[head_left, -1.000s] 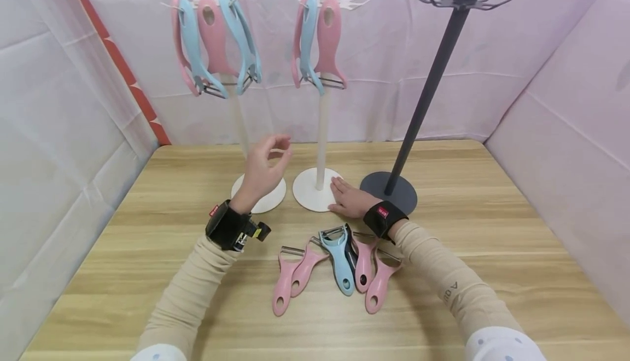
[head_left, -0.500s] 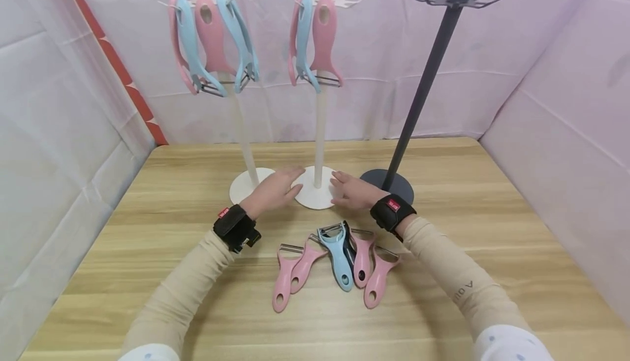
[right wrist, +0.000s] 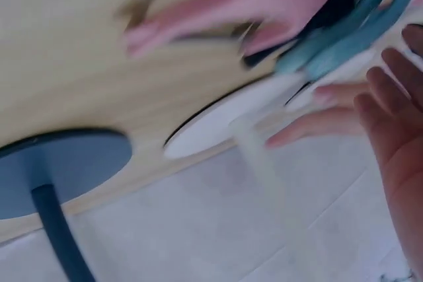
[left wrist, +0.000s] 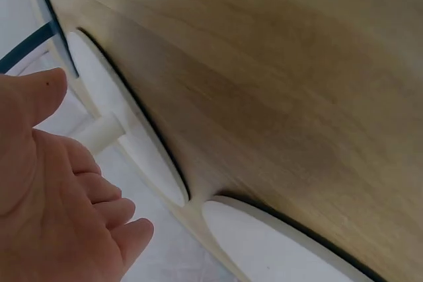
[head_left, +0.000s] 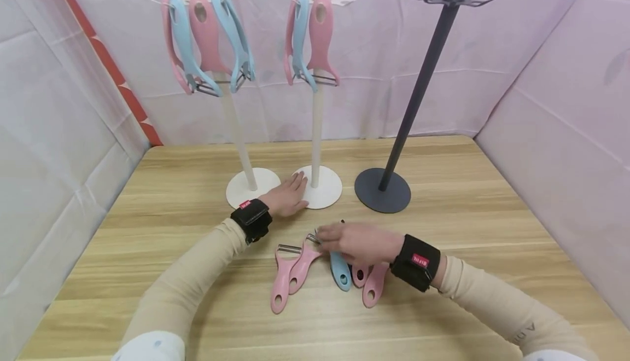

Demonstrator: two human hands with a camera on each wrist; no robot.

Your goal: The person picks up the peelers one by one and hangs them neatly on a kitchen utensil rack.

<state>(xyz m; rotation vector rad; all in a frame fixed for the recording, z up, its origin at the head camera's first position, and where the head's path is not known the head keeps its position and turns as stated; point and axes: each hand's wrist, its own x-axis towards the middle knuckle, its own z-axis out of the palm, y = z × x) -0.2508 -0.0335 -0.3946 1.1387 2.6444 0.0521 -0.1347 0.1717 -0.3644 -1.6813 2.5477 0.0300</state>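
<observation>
My left hand [head_left: 287, 196] lies with extended fingers at the left edge of the middle white stand's base [head_left: 327, 191]. Blurred by motion, my right hand [head_left: 361, 242] is above the peelers on the table, its fingers fairly straight and gripping nothing. It covers the heads of a light blue peeler [head_left: 340, 273] and pink peelers to the right, including one pink peeler [head_left: 375, 287]. A black peeler is mostly hidden there. Left of them lie two more pink peelers, an outer pink peeler [head_left: 280, 290] and an inner pink peeler [head_left: 304, 268].
The left white stand [head_left: 236, 131] bears several pink and blue peelers on its hooks. On the middle stand hang pink peelers and a blue peeler [head_left: 299, 33]. A black stand [head_left: 418, 93] with bare hooks stands at right. Cloth walls [head_left: 443, 76] enclose the table's back and sides.
My left hand has come down from beside the left stand's pole to the middle base. My right hand has left that base and moved back toward me over the peelers.
</observation>
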